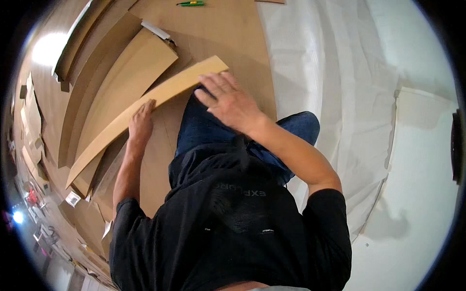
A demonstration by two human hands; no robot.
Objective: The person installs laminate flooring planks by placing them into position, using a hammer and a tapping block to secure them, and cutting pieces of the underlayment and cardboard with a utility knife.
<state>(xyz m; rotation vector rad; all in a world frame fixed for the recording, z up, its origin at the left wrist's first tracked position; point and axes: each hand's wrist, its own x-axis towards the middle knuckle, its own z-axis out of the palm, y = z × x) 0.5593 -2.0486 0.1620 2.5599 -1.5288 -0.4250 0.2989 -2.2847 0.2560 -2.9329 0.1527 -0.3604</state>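
A long, narrow tan board strip (121, 116), which looks like cardboard or thin wood, lies slantwise in front of me from near left to far right. My left hand (141, 122) grips its near edge around the middle, with the fingertips at the board. Close to the strip's far right end is my right hand (230, 101), its fingers stretched out and spread over the near edge. The right fingers are slightly blurred, and I cannot tell whether they touch the strip. Beneath the strip is a wider tan panel (128, 72), partly covered by it.
Tall brown cardboard pieces (97, 72) stand along the left. A small green tool with an orange part (190, 4) lies at the far edge. White sheeting (315, 63) covers the floor to the right, beside a pale wall (422, 145). Scraps (31, 121) are scattered at far left.
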